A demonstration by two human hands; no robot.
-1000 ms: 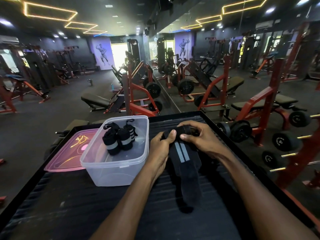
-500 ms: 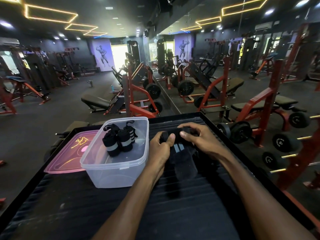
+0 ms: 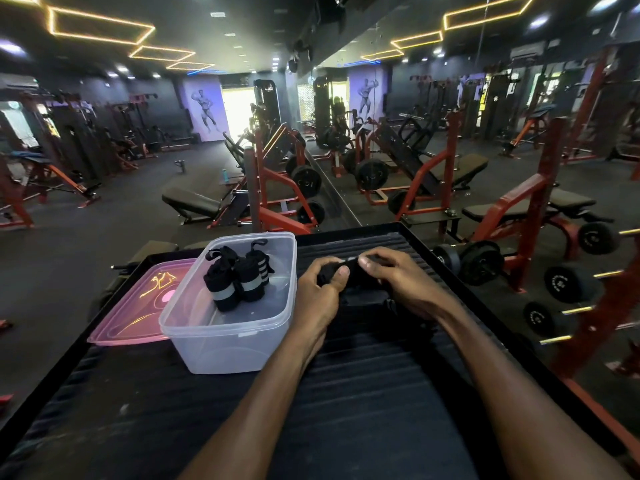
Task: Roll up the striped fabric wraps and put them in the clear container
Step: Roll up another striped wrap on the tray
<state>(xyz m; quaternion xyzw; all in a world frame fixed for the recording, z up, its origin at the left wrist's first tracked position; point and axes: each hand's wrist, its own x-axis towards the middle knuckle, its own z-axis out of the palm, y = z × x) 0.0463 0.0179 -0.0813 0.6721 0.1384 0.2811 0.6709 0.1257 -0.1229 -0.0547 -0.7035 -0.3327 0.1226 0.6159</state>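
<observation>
Wrap in hand: black fabric, nearly all rolled up, held just above the ribbed black table surface, to the right of the clear container. Stripes not visible on it from this angle. A short dark tail seems to hang below the roll toward the table; too dark to tell how long.

L hand: fingers curled round the left end of the roll, thumb pressed on top near the middle. R hand: fingers curled over the right end, thumb tip meeting the roll beside the L thumb. Both grip the wrap; neither touches the container.

Clear container: open-topped, sits on the table just left of the L hand. Inside: 3 rolled wraps, black w/ grey-white stripes, standing upright and bunched together toward the far-left part of the box, loop ends sticking up.

Pink lid: lies flat on the table, left of the container, its right edge tucked behind/under the container wall; cannot tell which.

Table edge: raised black rim along the right side.

Beyond: gym floor w/ red-framed benches, weight plates, dumbbell rack at right, mirror wall.
</observation>
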